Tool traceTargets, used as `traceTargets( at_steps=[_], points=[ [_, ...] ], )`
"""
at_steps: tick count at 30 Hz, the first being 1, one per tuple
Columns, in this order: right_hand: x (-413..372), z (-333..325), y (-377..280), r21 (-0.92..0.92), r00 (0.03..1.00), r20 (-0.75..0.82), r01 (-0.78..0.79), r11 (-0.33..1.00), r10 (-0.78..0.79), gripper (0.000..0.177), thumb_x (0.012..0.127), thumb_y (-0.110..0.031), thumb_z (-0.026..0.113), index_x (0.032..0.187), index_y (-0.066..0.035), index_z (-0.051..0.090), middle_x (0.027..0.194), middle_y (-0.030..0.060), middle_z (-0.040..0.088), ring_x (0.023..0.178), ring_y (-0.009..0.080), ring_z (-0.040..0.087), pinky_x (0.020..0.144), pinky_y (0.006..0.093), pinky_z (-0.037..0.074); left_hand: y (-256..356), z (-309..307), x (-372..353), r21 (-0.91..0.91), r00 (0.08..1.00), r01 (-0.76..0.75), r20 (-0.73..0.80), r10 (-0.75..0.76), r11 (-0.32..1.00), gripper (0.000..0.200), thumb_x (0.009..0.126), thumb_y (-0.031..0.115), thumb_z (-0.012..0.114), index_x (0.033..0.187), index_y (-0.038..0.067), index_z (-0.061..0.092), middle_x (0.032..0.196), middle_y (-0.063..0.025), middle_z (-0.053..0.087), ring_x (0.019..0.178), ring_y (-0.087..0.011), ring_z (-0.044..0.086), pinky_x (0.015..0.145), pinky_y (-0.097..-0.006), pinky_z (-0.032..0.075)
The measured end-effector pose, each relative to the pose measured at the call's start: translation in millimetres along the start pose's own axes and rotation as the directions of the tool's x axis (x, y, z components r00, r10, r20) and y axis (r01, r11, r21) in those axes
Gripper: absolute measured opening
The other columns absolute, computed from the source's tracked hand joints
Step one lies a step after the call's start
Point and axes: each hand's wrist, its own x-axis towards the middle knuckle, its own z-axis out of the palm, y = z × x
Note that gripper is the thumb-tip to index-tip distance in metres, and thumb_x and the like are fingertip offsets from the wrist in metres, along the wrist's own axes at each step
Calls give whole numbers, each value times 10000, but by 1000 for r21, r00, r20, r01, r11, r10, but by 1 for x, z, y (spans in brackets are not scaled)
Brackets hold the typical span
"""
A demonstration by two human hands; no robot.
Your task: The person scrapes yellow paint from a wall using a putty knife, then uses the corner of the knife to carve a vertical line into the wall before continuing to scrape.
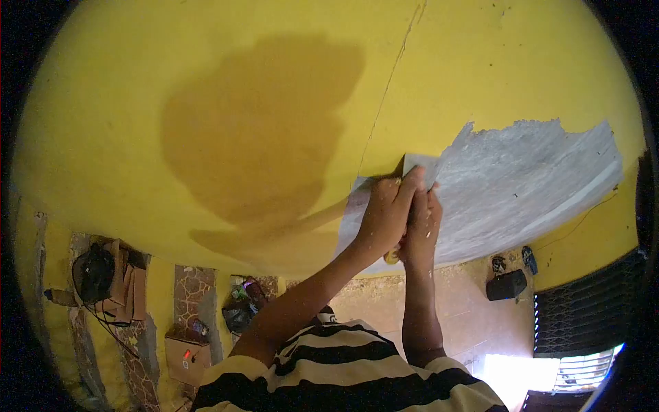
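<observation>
- Gripping a trowel (417, 167) with the left hand (388, 213), closed over its back and pressing it flat to the yellow wall (206, 82).
- Backing that with the right hand (422, 226), also closed on the tool and touching the left; cannot tell how the inner fingers sit, being hidden between the palms.
- Showing only a pale corner of blade above the fingertips and a small yellowish bit of handle (392, 257) below the palms.
- Lying at the left edge of the grey filler patch (522, 178), blade against the wall where grey meets yellow.
- Probably light and stiff, with a thin blade that gives a little under pressure; best held by the handle, with the second palm on the blade's back, well clear of the edge.
- Likely slippery wherever wet filler reaches the grip; looks soft and easily smeared or gouged, to judge by the ridged streaks.
- Further left on the wall, a large dark damp-looking stain (261, 130), and a thin crack (388, 82) running up from near the blade.
- Below the arms, a black-and-cream striped shirt (343, 371).
- On the floor (467, 316) near the wall, a small black box (506, 285); well apart to the left, cardboard boxes (185, 357) and a black bag (93, 271) with trailing cables.
- At far right, a dark grille (583, 309) with bright daylight under it.
</observation>
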Motion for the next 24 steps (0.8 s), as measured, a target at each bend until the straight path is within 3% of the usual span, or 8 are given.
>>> traceTargets(
  at_steps=[1,3,7,9,19,21,23,24],
  points=[
    [-6,-3,7,2,1000,-4,9,1000,-9,349,1003,-324,434,895,-13,549,606,-16,502,503,33,414,446,217,320,-5,-4,-3,82,999,54,-3,-54,995,531,988,354,434,696,-68,571,510,-114,537,465,-154,511,478,-343,409],
    [-25,-9,28,123,951,94,-304,945,294,341,1002,-333,438,884,-34,550,606,-27,492,497,24,411,435,209,310,-30,-9,-18,185,997,77,13,-80,980,563,994,362,420,651,-65,551,469,-102,501,425,-151,480,443,-347,384],
    [-27,-13,30,227,930,157,-362,904,333,327,1001,-338,441,871,-54,536,522,-42,447,401,26,381,363,210,272,-58,-8,-22,110,991,112,-80,-104,988,576,990,390,424,624,-31,568,440,-48,458,398,-120,461,403,-314,361],
    [-23,-10,21,307,916,154,-400,864,369,327,1001,-338,443,857,-57,527,491,-44,435,364,35,362,338,213,254,-44,-6,-17,27,976,218,22,-218,976,491,996,380,394,939,-7,692,612,-26,597,518,-90,525,501,-250,427],
    [-35,-14,40,177,917,103,-398,900,385,319,994,-313,466,947,-12,561,554,-43,453,439,15,369,406,207,281,-48,-8,-26,-41,973,231,7,-231,972,478,988,369,417,946,-30,677,824,-92,689,710,-114,619,653,-284,493],
    [-32,-16,40,193,900,111,-437,879,422,322,993,-313,468,959,-7,563,555,-43,453,444,15,369,408,208,282,-43,-5,-26,-30,965,260,12,-260,965,476,986,378,421,955,-24,674,816,-83,682,686,-117,609,633,-270,484],
    [-28,-13,37,243,941,108,-337,910,320,317,991,-314,473,938,-13,558,548,-42,450,441,15,372,407,207,277,-19,-1,-25,-14,975,221,-28,-221,975,487,996,369,404,921,-19,689,606,-53,615,425,-77,501,388,-233,371],
    [-25,-15,27,269,919,162,-391,880,359,309,991,-310,476,920,-18,549,541,-42,446,442,14,377,409,206,276,-25,-1,-22,-31,987,157,-21,-158,987,489,997,371,399,941,-21,687,607,-53,614,421,-85,500,394,-243,380]
  ],
)
